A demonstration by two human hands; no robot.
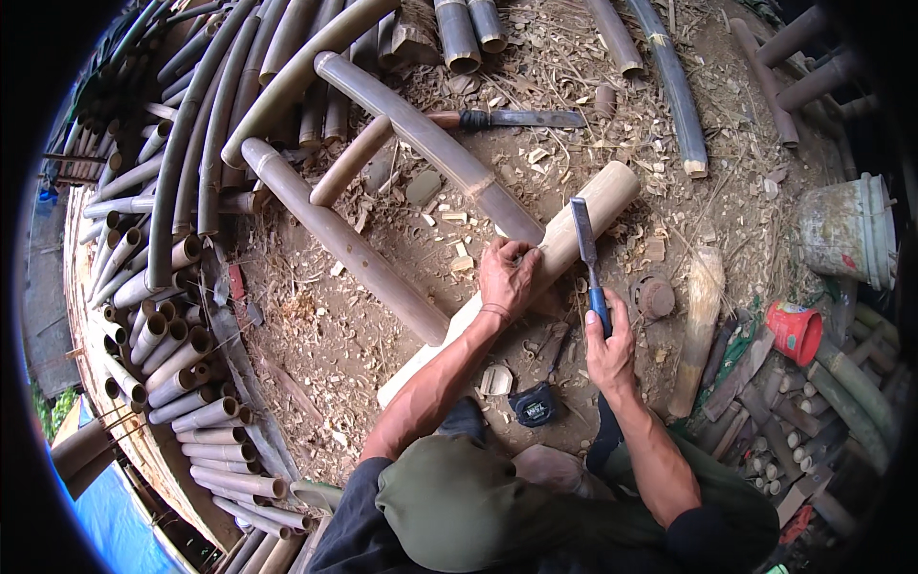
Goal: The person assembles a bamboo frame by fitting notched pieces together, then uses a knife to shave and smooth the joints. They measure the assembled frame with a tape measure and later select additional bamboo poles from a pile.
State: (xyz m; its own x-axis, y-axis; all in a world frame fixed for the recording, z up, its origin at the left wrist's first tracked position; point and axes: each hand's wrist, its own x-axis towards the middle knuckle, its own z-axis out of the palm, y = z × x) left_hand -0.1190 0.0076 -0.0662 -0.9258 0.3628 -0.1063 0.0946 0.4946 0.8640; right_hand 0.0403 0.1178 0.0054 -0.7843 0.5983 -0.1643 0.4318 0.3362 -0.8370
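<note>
A thick, pale, peeled bamboo pole (598,203) slants in front of me, with two darker bamboo rails (349,244) of a frame meeting it from the far left. My left hand (510,277) lies closed over its middle, fingers curled near the joint with the right-hand rail (449,163); whether a small piece is also in those fingers is hidden. In my right hand (610,349) is a chisel, gripped by its blue handle (599,308). Its flat metal blade (583,230) points away from me, passing in front of the pole in this view.
Near my knees lie a dark tape measure (534,404) and a pale offcut (496,380). A long knife (535,119) rests beyond the frame. Bamboo lengths (172,349) are stacked leftward. Rightward are a dirty bucket (841,232) and red container (794,331). Shavings litter the ground.
</note>
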